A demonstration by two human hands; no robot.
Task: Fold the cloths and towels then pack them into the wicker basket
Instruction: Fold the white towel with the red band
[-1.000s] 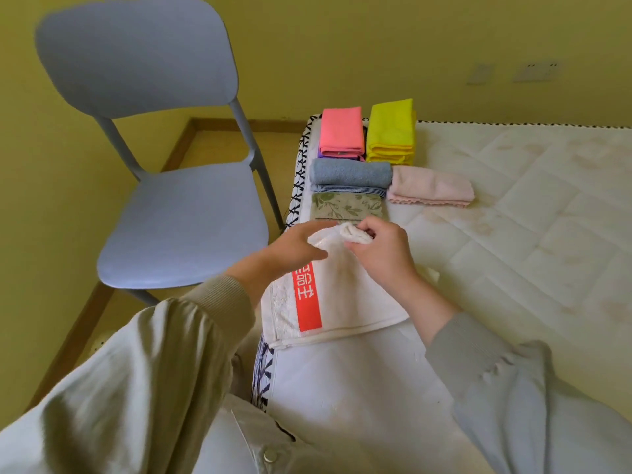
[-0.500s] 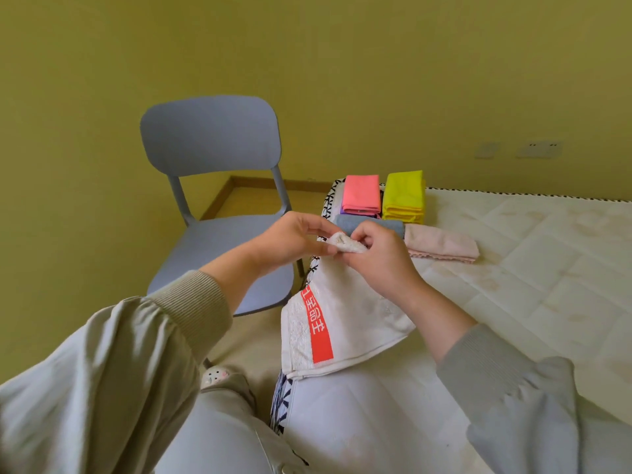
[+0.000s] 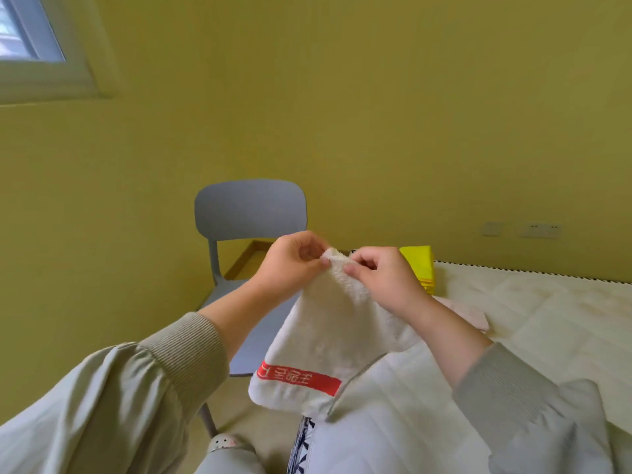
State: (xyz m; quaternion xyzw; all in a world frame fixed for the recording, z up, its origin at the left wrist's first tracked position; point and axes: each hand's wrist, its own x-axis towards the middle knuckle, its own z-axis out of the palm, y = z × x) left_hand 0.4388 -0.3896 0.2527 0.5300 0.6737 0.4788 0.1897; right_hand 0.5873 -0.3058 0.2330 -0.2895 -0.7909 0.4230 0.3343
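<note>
**Two hands on one corner: white towel (image 3: 338, 330), hanging**

Item: white towel with a red band (image 3: 301, 378) across its low end.

Location: lifted in front of you, over the near corner of the bed (image 3: 547, 323). It does not lie flat anywhere.

Grip: your left hand (image 3: 290, 265) pinches the top corner between thumb and fingertips from the chair side. Your right hand (image 3: 383, 282) pinches the same corner from the bed side. The two hands sit just beside each other, nearly touching.

Axis: the towel's length runs from the pinch down and toward you, with the red band lowest. All the loose cloth lies below both hands.

Judgement: to spread it for a fold, you probably need to part the hands along the top edge. The left would go toward the grey chair (image 3: 249, 213) and the right toward the bed.

Nearby: a yellow folded cloth (image 3: 419, 265) sits just behind your right hand and a pink cloth (image 3: 468, 314) lies beside that wrist, both on the bed. Your right hand is the nearer one to them.

Wicker basket: not in view.
</note>
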